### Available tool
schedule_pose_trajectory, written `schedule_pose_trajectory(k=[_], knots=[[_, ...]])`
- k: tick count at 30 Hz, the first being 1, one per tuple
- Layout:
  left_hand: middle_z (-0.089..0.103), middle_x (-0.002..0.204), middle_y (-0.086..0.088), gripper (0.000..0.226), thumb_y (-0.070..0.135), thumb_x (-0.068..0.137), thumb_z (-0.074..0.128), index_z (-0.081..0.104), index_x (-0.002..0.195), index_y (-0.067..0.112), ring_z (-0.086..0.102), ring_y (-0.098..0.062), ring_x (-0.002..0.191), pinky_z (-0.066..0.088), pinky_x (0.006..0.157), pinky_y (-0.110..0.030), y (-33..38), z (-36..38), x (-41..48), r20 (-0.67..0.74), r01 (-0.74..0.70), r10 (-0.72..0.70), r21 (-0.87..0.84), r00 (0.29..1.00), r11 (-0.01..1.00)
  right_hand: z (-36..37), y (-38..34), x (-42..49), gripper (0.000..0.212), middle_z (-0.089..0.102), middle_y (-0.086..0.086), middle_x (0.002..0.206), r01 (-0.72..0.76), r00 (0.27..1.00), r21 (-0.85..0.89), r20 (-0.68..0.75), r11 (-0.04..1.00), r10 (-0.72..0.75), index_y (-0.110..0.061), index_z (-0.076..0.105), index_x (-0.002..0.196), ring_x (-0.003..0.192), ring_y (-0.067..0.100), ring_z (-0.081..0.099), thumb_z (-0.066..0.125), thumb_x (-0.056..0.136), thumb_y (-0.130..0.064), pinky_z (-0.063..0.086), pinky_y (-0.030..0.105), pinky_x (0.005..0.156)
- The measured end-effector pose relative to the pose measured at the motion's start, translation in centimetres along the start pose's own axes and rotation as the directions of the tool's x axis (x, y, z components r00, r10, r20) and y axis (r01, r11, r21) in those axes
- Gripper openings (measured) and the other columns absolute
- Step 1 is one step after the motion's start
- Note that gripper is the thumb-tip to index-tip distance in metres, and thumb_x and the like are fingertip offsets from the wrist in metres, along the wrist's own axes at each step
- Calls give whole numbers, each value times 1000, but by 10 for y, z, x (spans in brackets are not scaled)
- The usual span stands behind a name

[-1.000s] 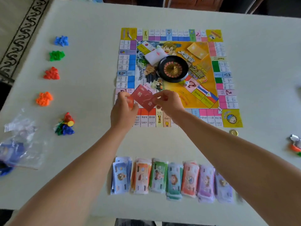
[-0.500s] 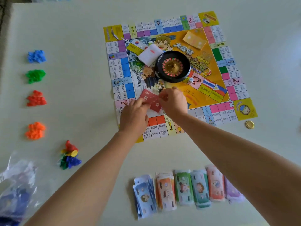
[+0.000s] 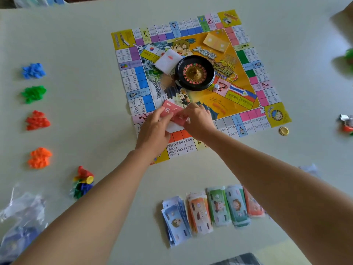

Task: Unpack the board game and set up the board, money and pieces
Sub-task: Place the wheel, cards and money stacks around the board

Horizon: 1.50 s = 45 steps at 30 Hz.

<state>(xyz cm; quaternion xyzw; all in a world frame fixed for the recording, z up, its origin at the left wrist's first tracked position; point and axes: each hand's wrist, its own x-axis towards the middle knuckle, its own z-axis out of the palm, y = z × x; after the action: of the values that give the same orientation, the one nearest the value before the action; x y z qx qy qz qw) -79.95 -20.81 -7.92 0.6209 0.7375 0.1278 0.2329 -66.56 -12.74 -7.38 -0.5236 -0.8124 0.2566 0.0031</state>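
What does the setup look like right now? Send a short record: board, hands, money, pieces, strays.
board: game board unfolded, lying flat
hands: left hand and right hand both grip the red card stack over its near left part
on board: roulette wheel at centre; white card stack, yellow card stack and die around it
money: banknote stacks in a row, near side
pieces: blue pile, green pile, red pile, orange pile in a column at left; mixed pawns below
strays: gold coin beside the board; plastic bag near left
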Motion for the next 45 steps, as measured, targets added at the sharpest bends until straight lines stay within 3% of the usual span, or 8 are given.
schedule_pose_trajectory(k=[6,15,17,22,27,33,41,45], knots=[[53,126,-6,39,3,85,59,62,123,14,49,-23,118,45,95,-35,-10,0,-57,-130,33,-35,-17,991,999,3,2,-21,39,51,4,127,19,995,85,-95,996,-10,-21,60,124,119,24,44,62,86,-15,31,37,98],[61,89,2,9,12,87,53,59,90,18,57,-21,84,43,67,-32,18,45,-210,-139,318,-326,-81,935,945,27,-20,-150,21,62,-3,89,348,931,219,34,912,-363,-17,62,101,77,15,56,61,80,-13,50,41,79],[59,90,2,6,17,85,57,57,91,18,56,-22,87,38,66,-31,27,58,-237,-135,384,-398,-115,907,916,34,-19,-178,29,61,-1,102,352,919,130,140,927,-368,-18,57,110,88,18,58,63,81,-19,48,38,84],[54,103,-7,52,40,71,73,54,112,14,50,-29,100,41,75,-36,46,91,-263,-111,495,-499,-57,860,867,50,-15,-206,66,43,8,136,424,861,-77,345,902,-375,-17,34,140,123,28,43,65,85,-35,35,37,100],[56,103,-5,55,40,64,71,53,108,15,50,-29,97,28,67,-31,46,114,-257,-166,567,-559,0,812,824,69,-21,-203,71,40,11,132,420,881,-255,347,871,-323,-9,34,137,120,29,39,72,81,-32,33,36,99],[50,113,-8,61,31,65,78,49,116,12,47,-31,106,39,79,-35,52,108,-253,-162,627,-639,-120,752,769,75,-29,-193,59,45,14,127,405,879,-309,389,860,-274,-6,43,127,118,30,39,69,81,-32,32,34,96],[48,113,-3,67,43,57,76,47,111,17,45,-26,105,29,77,-28,36,118,-247,-81,631,-642,-122,763,766,73,-28,-201,42,59,6,105,410,878,-198,352,890,-326,-11,43,117,99,27,58,66,82,-14,29,32,81],[49,117,-2,62,41,63,73,48,115,18,43,-26,109,29,81,-28,34,116,-248,-84,608,-619,-123,781,784,69,-27,-198,37,57,5,95,383,871,-148,388,912,-302,-12,46,110,85,26,52,69,81,-13,30,29,75]])
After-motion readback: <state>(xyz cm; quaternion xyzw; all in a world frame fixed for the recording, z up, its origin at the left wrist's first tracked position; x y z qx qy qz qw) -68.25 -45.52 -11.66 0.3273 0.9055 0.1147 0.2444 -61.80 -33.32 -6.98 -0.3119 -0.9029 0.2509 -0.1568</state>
